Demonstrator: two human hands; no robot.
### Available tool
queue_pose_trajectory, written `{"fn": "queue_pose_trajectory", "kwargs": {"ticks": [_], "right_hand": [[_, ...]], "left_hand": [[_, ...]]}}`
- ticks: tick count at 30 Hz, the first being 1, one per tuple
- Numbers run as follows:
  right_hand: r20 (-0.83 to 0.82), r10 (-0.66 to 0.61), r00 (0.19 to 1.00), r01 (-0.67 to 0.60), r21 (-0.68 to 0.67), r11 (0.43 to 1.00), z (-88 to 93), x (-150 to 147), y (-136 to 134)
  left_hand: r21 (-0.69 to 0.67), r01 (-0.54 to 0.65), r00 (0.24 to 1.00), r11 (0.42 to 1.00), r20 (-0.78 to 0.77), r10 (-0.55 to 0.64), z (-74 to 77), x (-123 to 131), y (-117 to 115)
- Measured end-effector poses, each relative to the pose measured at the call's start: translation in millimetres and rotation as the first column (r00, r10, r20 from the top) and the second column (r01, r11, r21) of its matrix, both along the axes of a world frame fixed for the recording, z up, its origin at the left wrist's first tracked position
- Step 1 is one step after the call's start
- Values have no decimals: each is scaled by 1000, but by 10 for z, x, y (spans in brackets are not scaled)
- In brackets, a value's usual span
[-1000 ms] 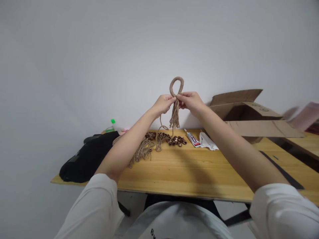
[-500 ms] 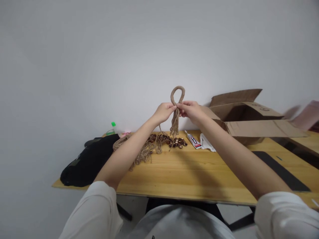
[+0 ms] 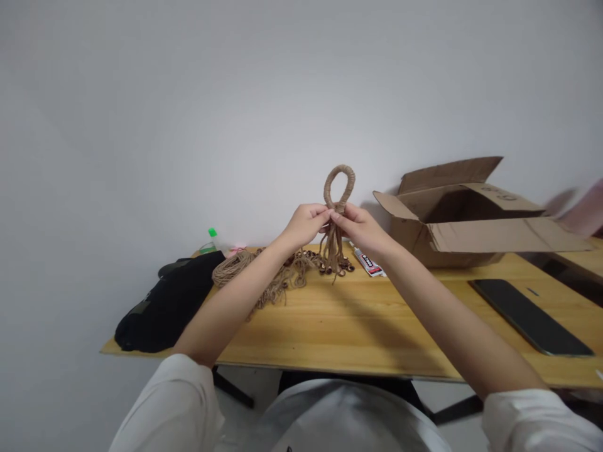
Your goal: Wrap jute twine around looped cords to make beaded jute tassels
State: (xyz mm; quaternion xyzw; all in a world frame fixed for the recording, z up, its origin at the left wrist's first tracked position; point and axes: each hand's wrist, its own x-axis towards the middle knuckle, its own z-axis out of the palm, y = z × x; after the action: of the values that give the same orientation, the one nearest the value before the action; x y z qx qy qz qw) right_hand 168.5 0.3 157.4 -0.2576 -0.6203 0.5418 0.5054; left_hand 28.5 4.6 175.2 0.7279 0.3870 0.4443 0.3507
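Basically, both hands were up in front of the wall, together at the neck of a wrapped cord loop. Left hand: thumb and fingers pinched on the neck from the left. Right hand: same pinch from the right, thumb tips about meeting. So grip clamped on the cord from both sides. Loop stood upright above the grip; loose strands hung below it, over the surface.

Beyond and below the grip: small brown rings, partly behind the strands. Left of it: coiled cord, then black cloth, green-capped bottle behind. Right of it: glue tube near, open cardboard box further, flat dark slab well apart, nearer the body.
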Motion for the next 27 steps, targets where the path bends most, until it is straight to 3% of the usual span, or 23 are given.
{"fn": "queue_pose_trajectory", "kwargs": {"ticks": [3,5,8,11,13,16,19,21,27], "right_hand": [[28,26,999,-25,-32,999,-33,9,-25],[26,33,999,-32,-50,998,-67,7,-34],[-62,13,998,-16,-52,999,-117,-22,-60],[-149,-21,989,10,-75,997,-144,-60,-99],[-167,-58,984,43,-90,995,-155,-73,-123],[-188,-88,978,70,-101,992,-170,-73,-159],[-246,-55,968,19,-149,989,-174,-68,-211],[-303,-21,953,-43,-203,978,-167,-68,-256],[-318,10,948,-125,-343,931,-185,-41,-345]], "left_hand": [[26,30,998,999,-62,-29,-31,-38,-36],[106,-5,986,994,-164,23,-49,-70,-55],[194,-61,960,979,-255,111,-69,-97,-81],[196,-86,957,977,-258,136,-84,-96,-111],[155,-97,964,983,-232,131,-93,-94,-140],[-15,-50,991,999,-126,48,-113,-98,-193],[-207,26,999,978,25,-21,-138,-99,-228],[-248,25,998,968,67,-8,-151,-96,-235],[68,-106,978,992,-173,116,-130,-112,-274]]}}
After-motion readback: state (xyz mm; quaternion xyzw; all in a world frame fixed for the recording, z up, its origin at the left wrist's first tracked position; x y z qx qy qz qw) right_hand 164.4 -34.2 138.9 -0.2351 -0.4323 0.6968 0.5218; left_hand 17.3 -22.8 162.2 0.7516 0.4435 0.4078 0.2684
